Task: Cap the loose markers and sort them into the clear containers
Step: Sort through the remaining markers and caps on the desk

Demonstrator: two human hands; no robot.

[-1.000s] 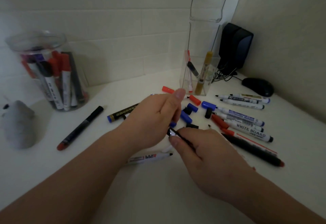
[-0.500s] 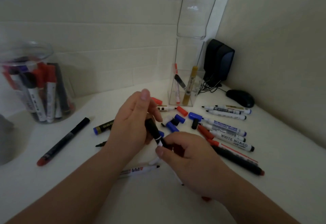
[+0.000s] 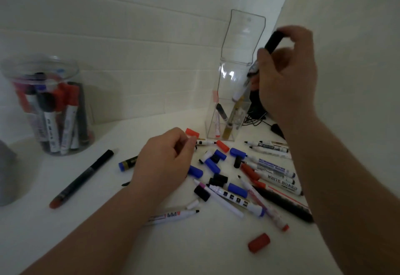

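My right hand (image 3: 285,75) grips a black-capped white marker (image 3: 273,42) and holds it tilted, lower end inside the open top of the tall clear container (image 3: 227,93), which holds a gold marker, a black one and a red one. My left hand (image 3: 164,162) hovers low over the table with loosely curled fingers, holding nothing I can see, close to a red cap (image 3: 192,133). Loose markers (image 3: 275,179) and several blue, black and red caps (image 3: 213,164) lie scattered on the white table in front of the container.
A round clear jar (image 3: 52,106) full of markers stands at the left. A long black pen (image 3: 83,177) lies beside it. A grey object (image 3: 5,173) sits at the far left edge. A red cap (image 3: 258,242) lies near the front. Cables and a dark device (image 3: 256,110) sit behind the container.
My right hand has lifted the capped black marker from the table's middle up to the tall container's opening. My left hand let go of it and dropped toward the table.
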